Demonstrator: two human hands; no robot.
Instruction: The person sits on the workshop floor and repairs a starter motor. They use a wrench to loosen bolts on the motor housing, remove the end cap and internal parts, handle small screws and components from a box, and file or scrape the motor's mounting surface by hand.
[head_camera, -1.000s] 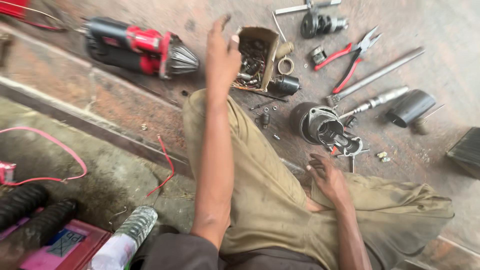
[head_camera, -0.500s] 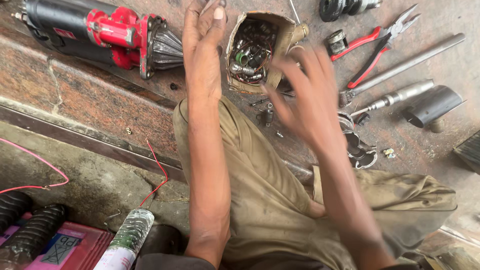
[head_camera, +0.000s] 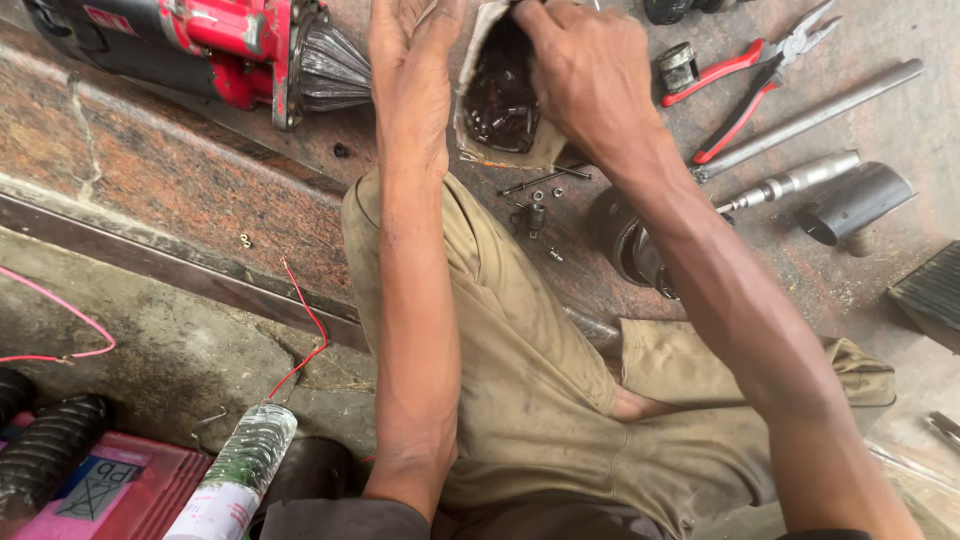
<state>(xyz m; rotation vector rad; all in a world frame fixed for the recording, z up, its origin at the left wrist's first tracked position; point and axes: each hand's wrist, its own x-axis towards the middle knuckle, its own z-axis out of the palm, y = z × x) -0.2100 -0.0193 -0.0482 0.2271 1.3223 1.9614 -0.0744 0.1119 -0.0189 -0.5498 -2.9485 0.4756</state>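
**Now both hands at the parts box**

Up at the top of the view, both hands meet at a small worn box (head_camera: 500, 100) that stands on the stone floor (head_camera: 180, 190) just beyond the person's knee. The left hand (head_camera: 410, 70) lies flat against the box's left wall, fingers straight and reaching past the frame edge, so it presses rather than clasps; its grip is open. The right hand (head_camera: 590, 70) curls over the box's upper right rim, knuckles up, fingers bent down onto the edge and closed on it. Inside the box lies a dark heap of small metal parts, too jumbled to tell apart.

Left of the box lies a red and black motor (head_camera: 210, 40) with a ribbed grey nose, close to the left wrist. Loose screws (head_camera: 535, 195) and bits are scattered on the floor just below the box. A dark round housing (head_camera: 620, 235) sits partly hidden under the right forearm. Right of the box lie red-handled pliers (head_camera: 745, 85), a long steel rod (head_camera: 810, 115), a shorter shaft (head_camera: 790, 185) and a black tube (head_camera: 855, 205). Olive trousers (head_camera: 520, 370) fill the middle. Lower left, a plastic bottle (head_camera: 240, 470) leans beside a pink battery (head_camera: 110, 495), with red wire (head_camera: 300, 340) across the concrete.
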